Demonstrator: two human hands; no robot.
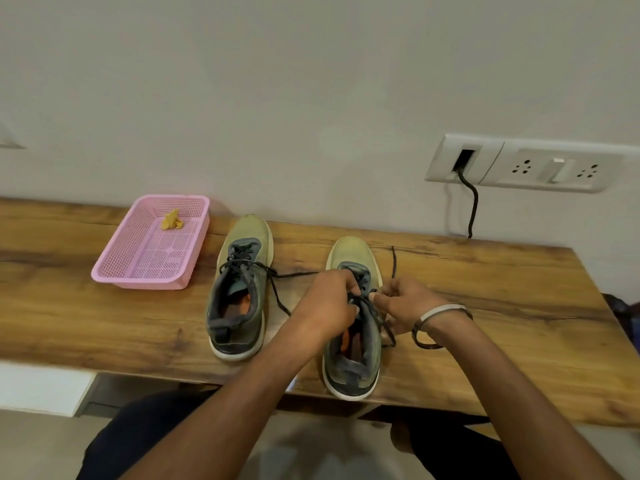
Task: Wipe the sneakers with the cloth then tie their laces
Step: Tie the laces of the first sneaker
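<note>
Tying right sneaker (pixel 353 327) on the counter (pixel 485 289): your left hand (pixel 329 303) and right hand (pixel 408 303) each pinch its lace, cloth (pixel 172 220) parked in basket (pixel 114 268), left sneaker (pixel 239 292) untied.

Arms: both bare from the bottom edge of the view right up to the hands, no sleeves showing anywhere.
Left hand (pixel 329 303): bare, no ring or band to be seen on it.
Right hand (pixel 408 303): bare as well, fingers without rings as far as the view shows.
Right wrist: here's the one ornament, a plain silver-coloured bangle (pixel 440 315) sitting round it, with a thin dark band (pixel 424 342) hanging just below.
Legs: dark trousers (pixel 138 441), navy or black, filling the bottom of the view.
</note>
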